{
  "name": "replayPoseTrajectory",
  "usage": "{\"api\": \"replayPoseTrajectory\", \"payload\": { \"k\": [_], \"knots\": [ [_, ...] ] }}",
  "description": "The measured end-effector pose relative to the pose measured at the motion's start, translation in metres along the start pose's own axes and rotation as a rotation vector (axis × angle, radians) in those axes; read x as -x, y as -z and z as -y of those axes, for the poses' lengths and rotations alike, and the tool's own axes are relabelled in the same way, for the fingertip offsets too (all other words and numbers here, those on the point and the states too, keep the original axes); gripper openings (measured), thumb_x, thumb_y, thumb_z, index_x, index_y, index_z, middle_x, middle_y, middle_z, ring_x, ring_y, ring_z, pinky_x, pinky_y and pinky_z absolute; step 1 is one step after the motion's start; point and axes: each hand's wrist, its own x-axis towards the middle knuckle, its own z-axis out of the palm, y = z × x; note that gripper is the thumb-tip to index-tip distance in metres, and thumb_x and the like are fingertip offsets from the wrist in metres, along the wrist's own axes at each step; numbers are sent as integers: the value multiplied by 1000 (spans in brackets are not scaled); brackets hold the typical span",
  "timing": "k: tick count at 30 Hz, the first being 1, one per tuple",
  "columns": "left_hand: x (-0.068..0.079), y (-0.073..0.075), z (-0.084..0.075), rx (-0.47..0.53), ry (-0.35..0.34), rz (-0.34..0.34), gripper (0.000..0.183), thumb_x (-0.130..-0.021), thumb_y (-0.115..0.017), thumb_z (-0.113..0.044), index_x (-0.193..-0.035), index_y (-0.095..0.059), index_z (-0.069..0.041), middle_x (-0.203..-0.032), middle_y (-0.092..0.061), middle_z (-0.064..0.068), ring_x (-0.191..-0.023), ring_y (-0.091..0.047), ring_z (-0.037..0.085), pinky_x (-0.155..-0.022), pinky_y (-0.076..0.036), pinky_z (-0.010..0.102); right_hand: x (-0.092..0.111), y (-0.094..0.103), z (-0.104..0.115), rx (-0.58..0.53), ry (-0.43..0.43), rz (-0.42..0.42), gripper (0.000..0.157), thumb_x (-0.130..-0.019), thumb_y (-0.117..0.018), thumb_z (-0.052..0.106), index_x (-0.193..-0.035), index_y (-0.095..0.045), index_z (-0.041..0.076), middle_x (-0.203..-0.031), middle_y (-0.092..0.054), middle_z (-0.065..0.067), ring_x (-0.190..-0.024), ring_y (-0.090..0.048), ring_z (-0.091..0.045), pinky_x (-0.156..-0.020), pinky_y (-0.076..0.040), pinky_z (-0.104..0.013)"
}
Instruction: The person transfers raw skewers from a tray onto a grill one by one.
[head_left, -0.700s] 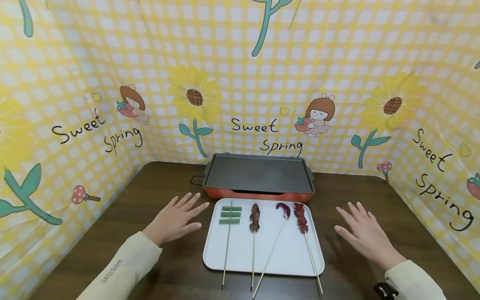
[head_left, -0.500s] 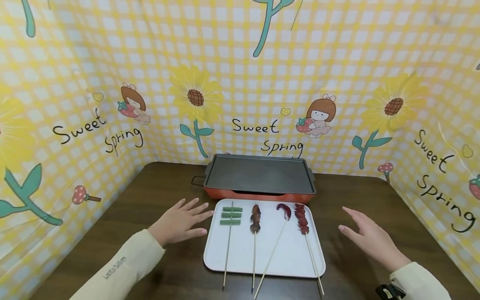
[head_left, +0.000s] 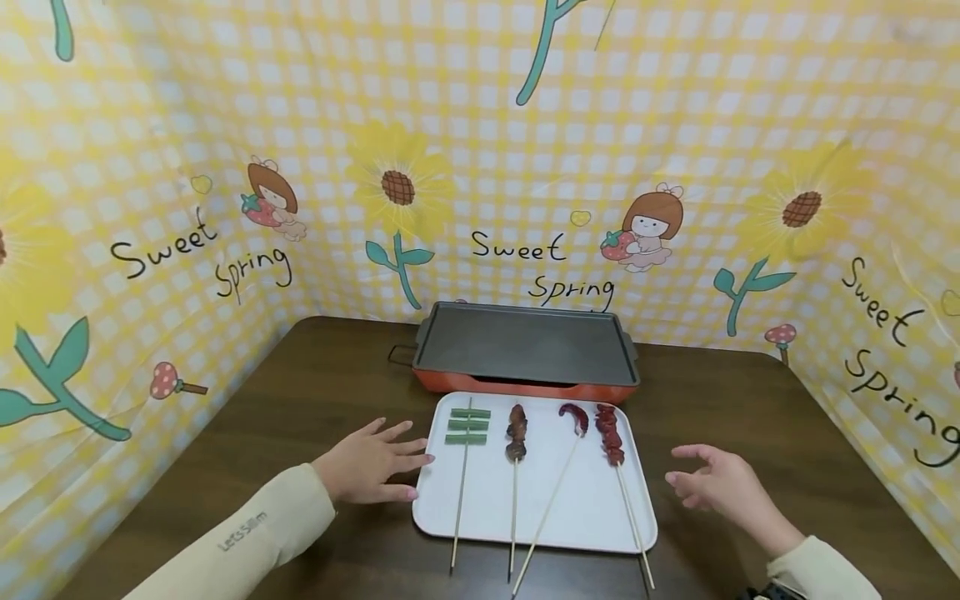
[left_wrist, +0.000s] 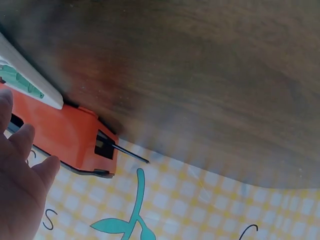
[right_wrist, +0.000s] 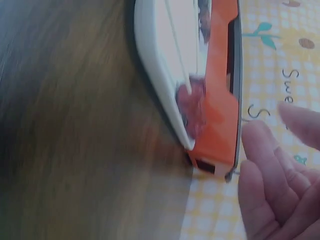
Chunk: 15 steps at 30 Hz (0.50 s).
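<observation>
My left hand (head_left: 375,465) is at the left rim of the white tray (head_left: 491,508), fingers spread. Its fingertips overlap the rim; I cannot tell whether they touch it. To the right of the tray hovers my right hand (head_left: 723,492), holding nothing, thumb and index finger apart and the other fingers loosely bent. Side by side on the tray lie a green vegetable skewer (head_left: 467,425), a brown meat skewer (head_left: 516,433), a skewer with a curved dark red piece (head_left: 576,418) and a red meat skewer (head_left: 609,435). Their sticks stick out over the near rim.
Directly behind the tray stands an orange electric grill (head_left: 525,342) with a flat dark plate. A thin wire handle (head_left: 402,355) juts from its left side. Everything stands on a dark wooden table (head_left: 300,392), with a yellow checked cloth (head_left: 480,167) hung around the back and sides.
My left hand has moved right and slightly down to the tray's left rim. My right hand has drawn its fingers in a little. The skewers and grill have kept their places.
</observation>
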Motion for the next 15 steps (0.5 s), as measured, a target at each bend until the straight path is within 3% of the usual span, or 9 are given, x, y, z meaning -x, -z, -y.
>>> {"api": "replayPoseTrajectory", "payload": {
  "k": [7,15],
  "knots": [
    [-9,-7,0,-43,-23,-60,59,-95,-37,-61,-138,-55,-23,-142,-50,4,-136,-36,34,-105,-29,58,5,-20,0,-30,-21,224,16,-83,-70,10,-84,-63,-4,-58,-62,-5,-48,-61,-13,-45,-49,-30],
    [-21,-8,0,-107,-30,-50,62,-93,-39,-63,-136,-57,-21,-139,-53,-1,-135,-39,30,-104,-31,55,16,-39,-1,-90,-61,236,23,-83,-70,7,-91,-63,-13,-60,-63,-8,-48,-60,-12,-47,-52,-31]
  ]
}}
